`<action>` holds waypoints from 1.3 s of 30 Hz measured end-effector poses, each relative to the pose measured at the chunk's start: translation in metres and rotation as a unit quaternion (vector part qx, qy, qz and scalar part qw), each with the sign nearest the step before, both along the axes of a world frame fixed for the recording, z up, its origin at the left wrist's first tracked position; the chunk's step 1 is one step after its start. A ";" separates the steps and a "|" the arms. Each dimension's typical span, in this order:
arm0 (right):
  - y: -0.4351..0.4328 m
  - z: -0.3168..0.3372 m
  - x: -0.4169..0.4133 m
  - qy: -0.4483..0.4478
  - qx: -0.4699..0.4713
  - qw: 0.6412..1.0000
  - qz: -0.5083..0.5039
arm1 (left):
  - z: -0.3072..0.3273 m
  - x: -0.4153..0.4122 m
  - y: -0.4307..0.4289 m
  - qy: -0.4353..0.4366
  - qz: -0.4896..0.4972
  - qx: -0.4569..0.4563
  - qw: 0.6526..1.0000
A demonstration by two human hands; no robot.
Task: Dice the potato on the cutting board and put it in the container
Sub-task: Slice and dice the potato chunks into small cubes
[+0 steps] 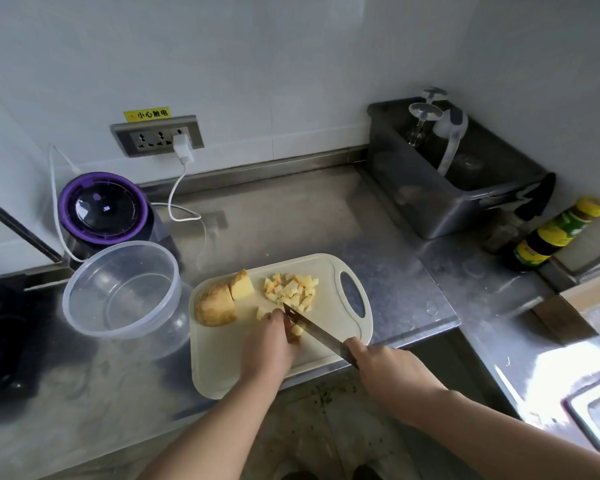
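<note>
A pale cutting board (222,358) lies on the steel counter. Two large potato chunks (217,303) sit at its left end, and a heap of diced potato (291,289) lies near the handle hole. My left hand (269,344) curls over a small potato piece (296,332) at the board's middle, holding it down. My right hand (385,372) grips the handle of a knife (312,329), whose blade runs up-left against the left hand's fingers. A clear round plastic container (122,289) stands to the left of the board, holding no potato.
A purple-rimmed appliance (103,207) stands behind the container, with a white cable running to the wall socket (158,135). A grey bin (440,174) sits at the back right, a sauce bottle (555,233) beside it. The counter edge drops off just below the board.
</note>
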State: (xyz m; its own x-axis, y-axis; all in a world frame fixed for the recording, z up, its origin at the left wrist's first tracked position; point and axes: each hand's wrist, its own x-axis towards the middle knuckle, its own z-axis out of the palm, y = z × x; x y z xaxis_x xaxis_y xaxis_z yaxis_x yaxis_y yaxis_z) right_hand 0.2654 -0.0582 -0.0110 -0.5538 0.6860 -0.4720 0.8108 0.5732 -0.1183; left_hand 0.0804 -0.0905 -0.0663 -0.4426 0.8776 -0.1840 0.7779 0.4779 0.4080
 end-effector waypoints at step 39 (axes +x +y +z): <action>0.027 0.010 -0.007 0.052 0.008 0.998 -0.020 | 0.004 -0.053 0.010 -0.001 -0.079 -0.014 0.997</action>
State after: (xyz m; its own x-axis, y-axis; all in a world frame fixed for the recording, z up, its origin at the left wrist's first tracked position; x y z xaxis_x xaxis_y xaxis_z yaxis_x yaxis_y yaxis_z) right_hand 0.2589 -0.0312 -0.0013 -0.5708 0.7160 -0.4019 0.8173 0.5423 -0.1945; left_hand 0.0277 -0.0804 -0.0618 -0.2984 0.9310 -0.2101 0.8441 0.3601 0.3971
